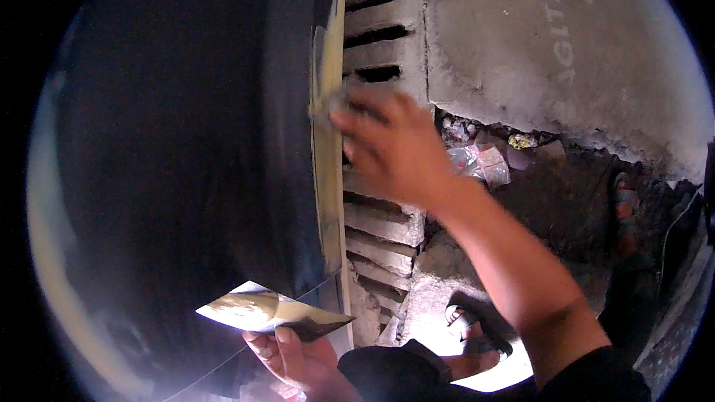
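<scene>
My left hand (294, 357) grips a flat four-cornered putty board (316, 318) from below, thumb on its near edge. Yellowish putty (253, 308) is smeared over the board's bright side. My right hand (391, 141) reaches to the edge of a large dark panel (179, 126), fingers closed round a small greyish spreader (337, 106). Motion blurs the spreader, so its exact shape cannot be made out. It touches a long strip of yellowish putty (328, 186) running down the panel's right edge.
Beside the panel lies a slotted concrete drain cover (377, 15). A broken concrete slab (514, 45) is at the upper right. Plastic litter (488, 165) lies in the gap below it. A sandalled foot (477, 339) is near the lower edge; another sandalled foot (625, 201) is farther right.
</scene>
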The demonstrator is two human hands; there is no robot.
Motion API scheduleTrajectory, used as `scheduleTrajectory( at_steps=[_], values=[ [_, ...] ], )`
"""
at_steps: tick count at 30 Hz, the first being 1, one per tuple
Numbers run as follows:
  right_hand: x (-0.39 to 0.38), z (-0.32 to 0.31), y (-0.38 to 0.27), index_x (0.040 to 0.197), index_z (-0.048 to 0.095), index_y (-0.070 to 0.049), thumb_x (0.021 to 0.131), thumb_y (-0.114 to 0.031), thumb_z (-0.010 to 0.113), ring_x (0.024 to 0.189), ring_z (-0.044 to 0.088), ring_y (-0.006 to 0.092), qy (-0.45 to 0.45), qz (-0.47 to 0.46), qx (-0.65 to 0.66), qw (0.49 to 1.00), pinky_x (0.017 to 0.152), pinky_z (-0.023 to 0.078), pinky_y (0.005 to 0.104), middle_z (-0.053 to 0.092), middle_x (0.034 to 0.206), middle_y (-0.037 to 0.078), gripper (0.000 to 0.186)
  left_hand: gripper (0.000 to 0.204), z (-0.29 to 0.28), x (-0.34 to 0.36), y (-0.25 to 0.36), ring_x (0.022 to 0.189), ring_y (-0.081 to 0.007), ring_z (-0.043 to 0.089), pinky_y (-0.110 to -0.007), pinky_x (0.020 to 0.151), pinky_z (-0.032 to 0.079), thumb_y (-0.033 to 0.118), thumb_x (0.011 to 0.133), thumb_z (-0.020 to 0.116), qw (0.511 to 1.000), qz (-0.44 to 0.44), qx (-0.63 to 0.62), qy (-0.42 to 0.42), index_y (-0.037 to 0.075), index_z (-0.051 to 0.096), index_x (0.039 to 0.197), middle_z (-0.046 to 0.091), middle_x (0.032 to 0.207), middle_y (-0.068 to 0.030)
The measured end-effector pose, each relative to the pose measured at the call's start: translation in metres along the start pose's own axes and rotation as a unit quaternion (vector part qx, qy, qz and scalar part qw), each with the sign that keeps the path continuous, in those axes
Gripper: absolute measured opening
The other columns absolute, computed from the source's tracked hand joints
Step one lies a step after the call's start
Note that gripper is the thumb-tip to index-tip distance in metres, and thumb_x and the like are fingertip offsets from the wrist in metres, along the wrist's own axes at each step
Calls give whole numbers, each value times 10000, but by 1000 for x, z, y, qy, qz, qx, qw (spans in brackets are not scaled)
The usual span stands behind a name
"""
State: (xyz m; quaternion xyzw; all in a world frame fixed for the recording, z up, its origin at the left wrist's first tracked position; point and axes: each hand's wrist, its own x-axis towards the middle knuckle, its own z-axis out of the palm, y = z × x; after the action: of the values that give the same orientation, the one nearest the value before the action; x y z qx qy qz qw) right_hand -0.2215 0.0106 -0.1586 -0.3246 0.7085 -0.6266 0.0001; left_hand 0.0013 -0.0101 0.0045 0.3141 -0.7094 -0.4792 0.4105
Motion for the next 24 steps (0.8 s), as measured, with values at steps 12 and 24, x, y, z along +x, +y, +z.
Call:
scheduleTrajectory(
  at_steps=[12,24],
  values=[
    [-48,5,-39,1175,597,-199,761,-213,653,1153,454,388,-98,-37,-25,994,867,402,541,505,1279,91,417,438,0,3,0,1084,-249,561,-387,970,453,68,878,593,1000,2,-9,-3,43,423,1282,551,1225,-129],
    [-109,27,-71,1205,594,-207,763,-197,639,1152,456,378,-114,-32,60,991,879,402,527,501,1280,120,445,454,5,4,5,1144,-283,518,-419,1003,423,124,888,556,999,1,39,3,44,410,1310,489,1306,-153]
  ],
)
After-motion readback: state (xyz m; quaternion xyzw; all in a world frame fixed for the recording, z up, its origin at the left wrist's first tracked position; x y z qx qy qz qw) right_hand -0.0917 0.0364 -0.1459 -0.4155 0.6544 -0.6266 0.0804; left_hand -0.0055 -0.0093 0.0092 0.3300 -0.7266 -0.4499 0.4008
